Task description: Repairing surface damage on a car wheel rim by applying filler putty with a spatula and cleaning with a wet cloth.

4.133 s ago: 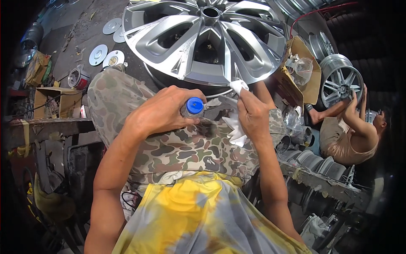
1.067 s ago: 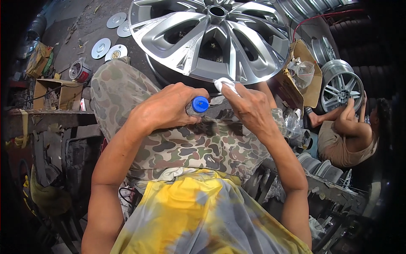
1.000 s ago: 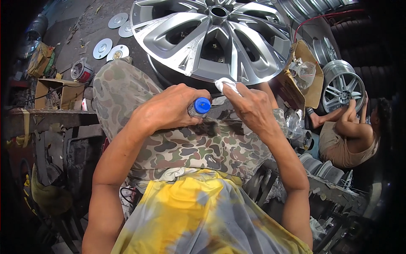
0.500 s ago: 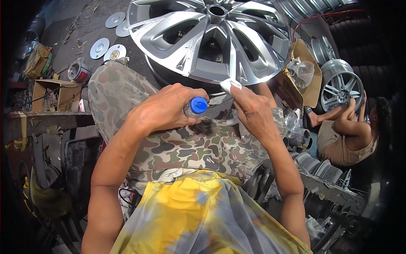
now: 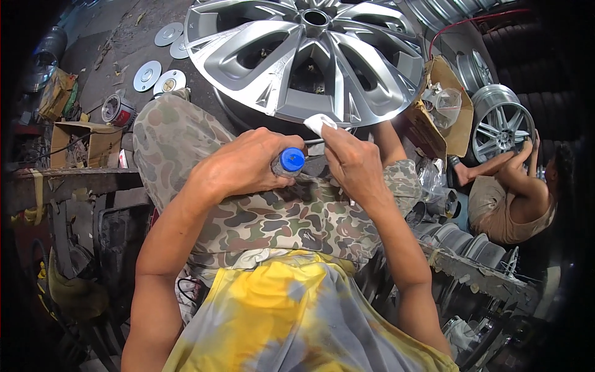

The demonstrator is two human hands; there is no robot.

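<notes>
My left hand is wrapped round a clear plastic bottle with a blue cap, held above my lap with the cap facing up at me. In my right hand a white cloth is pinched; its tip meets the near rim of a large silver alloy wheel, or lies just in front of it. The wheel lies face up before my knees, with grey pockets between bright spokes. The bottle's lower part is hidden by my fingers.
Round silver centre caps lie on the floor at left, near a paint can and a cardboard box. Another open box stands right of the wheel. Farther right, a seated person holds a second wheel.
My right hand with the cloth has moved left along the wheel's near rim, closer to the bottle. My left hand stays nearly in place, still holding the bottle.
</notes>
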